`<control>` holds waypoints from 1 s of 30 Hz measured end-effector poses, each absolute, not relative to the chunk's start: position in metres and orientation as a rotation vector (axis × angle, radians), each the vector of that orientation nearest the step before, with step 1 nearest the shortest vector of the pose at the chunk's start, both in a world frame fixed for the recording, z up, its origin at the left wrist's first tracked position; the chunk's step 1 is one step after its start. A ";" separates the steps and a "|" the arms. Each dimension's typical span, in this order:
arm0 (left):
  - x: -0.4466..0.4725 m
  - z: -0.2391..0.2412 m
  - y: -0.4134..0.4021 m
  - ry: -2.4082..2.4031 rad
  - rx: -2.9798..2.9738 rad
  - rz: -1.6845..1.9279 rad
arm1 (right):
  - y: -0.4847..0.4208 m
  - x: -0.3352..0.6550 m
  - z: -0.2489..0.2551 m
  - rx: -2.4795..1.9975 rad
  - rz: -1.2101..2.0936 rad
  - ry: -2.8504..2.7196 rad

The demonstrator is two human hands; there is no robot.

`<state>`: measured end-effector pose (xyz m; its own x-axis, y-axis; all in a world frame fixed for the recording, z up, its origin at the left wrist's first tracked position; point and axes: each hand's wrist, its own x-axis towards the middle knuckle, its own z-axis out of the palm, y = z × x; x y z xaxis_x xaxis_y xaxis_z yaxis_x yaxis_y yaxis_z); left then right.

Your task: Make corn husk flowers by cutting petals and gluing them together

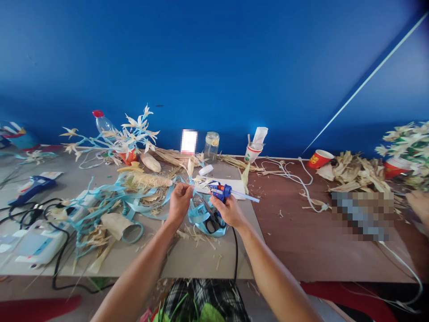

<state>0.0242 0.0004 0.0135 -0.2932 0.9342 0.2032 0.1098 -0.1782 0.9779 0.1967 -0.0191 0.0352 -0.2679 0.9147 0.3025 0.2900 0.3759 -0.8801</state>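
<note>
My right hand (229, 209) grips a blue hot glue gun (220, 192), with a pale glue stick (248, 197) jutting from its back end to the right. The gun's nozzle points left, towards my left hand (180, 200). Pinched in the left fingers is a small corn-husk flower (191, 168) with a light blue wrapped stem, held upright. Whether nozzle and flower touch cannot be made out. Below the hands lie black-handled scissors (212, 223) and a roll of light blue ribbon (199, 213). The gun's black cord (236, 250) runs down over the table edge.
Left lie blue strips (89, 214), a cardboard tube (115, 225), a power strip (43, 243) and another glue gun (33, 188). Behind stand husk flowers (134, 129), a glass jar (212, 144) and a paper cup (253, 153). At right are a husk pile (358, 172) and another person's hand (419, 203).
</note>
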 end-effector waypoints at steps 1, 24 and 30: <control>0.024 0.013 0.001 1.401 1.255 1.548 | -0.019 0.197 0.035 -1.061 0.905 -1.768; 0.018 0.007 0.005 1.482 1.356 1.490 | 0.002 0.208 0.015 -1.828 0.069 -1.744; 0.017 0.005 0.006 1.531 1.465 1.468 | 0.002 0.211 0.017 -2.048 -0.040 -1.754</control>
